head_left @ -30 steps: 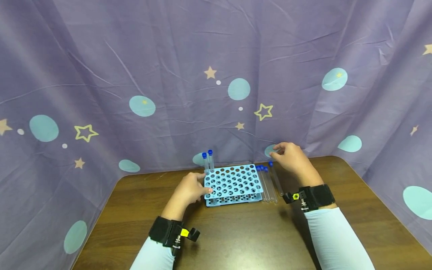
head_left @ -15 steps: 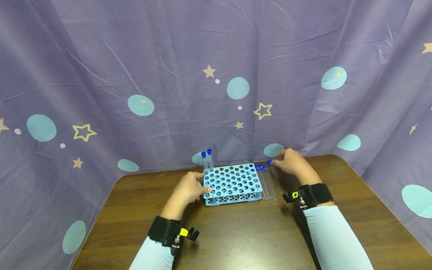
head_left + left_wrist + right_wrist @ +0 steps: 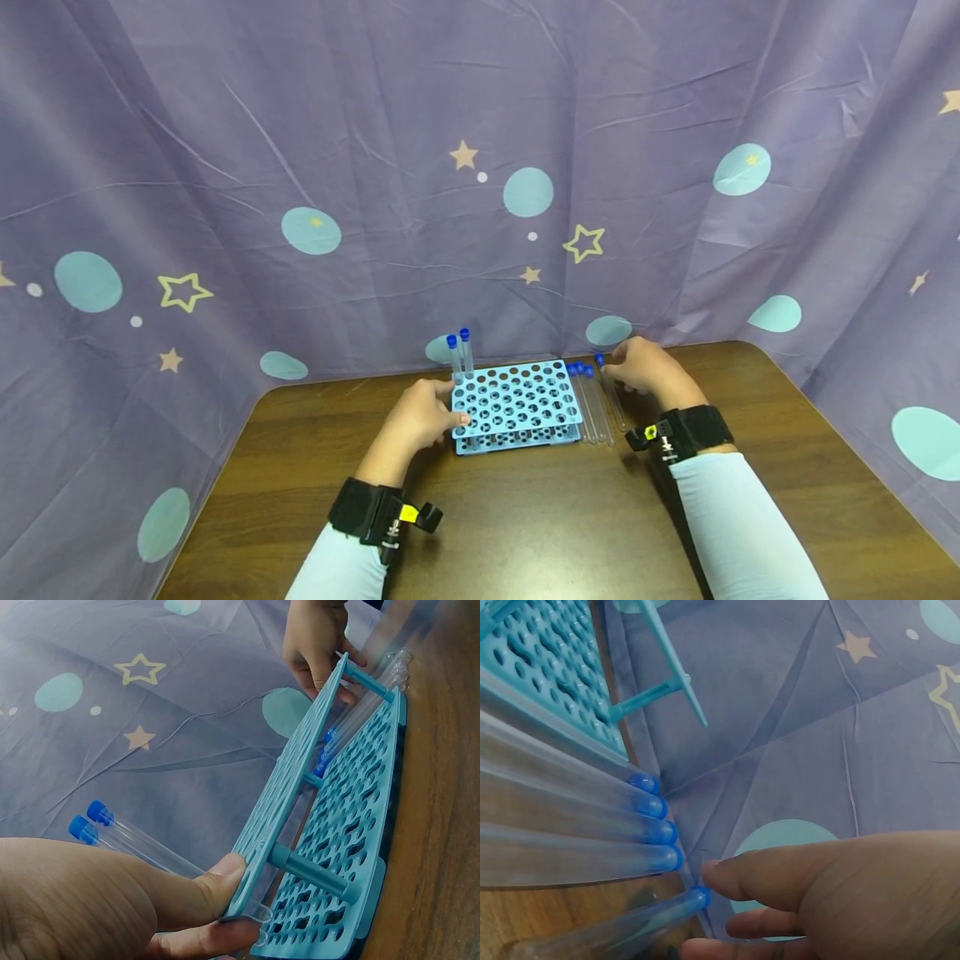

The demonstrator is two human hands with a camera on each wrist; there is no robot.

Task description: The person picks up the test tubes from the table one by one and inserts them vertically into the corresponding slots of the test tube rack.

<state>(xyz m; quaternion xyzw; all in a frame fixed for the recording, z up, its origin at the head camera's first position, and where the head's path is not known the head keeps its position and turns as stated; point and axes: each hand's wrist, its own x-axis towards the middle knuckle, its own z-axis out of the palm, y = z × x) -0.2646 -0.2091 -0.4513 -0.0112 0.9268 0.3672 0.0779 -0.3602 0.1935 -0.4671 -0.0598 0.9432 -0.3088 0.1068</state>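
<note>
My left hand (image 3: 417,412) grips the left end of a light-blue test tube rack (image 3: 517,400). In the left wrist view, its thumb (image 3: 223,871) lies on the upper plate, with fingers underneath. Two clear test tubes with blue caps (image 3: 458,354) stand upright at the rack's back left corner. Beyond the rack's right end, several more capped tubes (image 3: 590,408) lie side by side on the table. One tube (image 3: 630,922) lies slightly apart from them. My right hand (image 3: 651,368) is at its capped end, thumb and fingers spread around the blue cap with a gap showing.
The brown wooden table (image 3: 525,517) ends at the back against a purple curtain (image 3: 390,208) printed with stars and blue ovals. The rack has two perforated levels joined by posts. Black camera straps (image 3: 367,512) sit on both wrists.
My right hand has come down from above the table's back edge to the capped end of the rightmost tube. The left hand keeps its grip on the rack, which stays in place.
</note>
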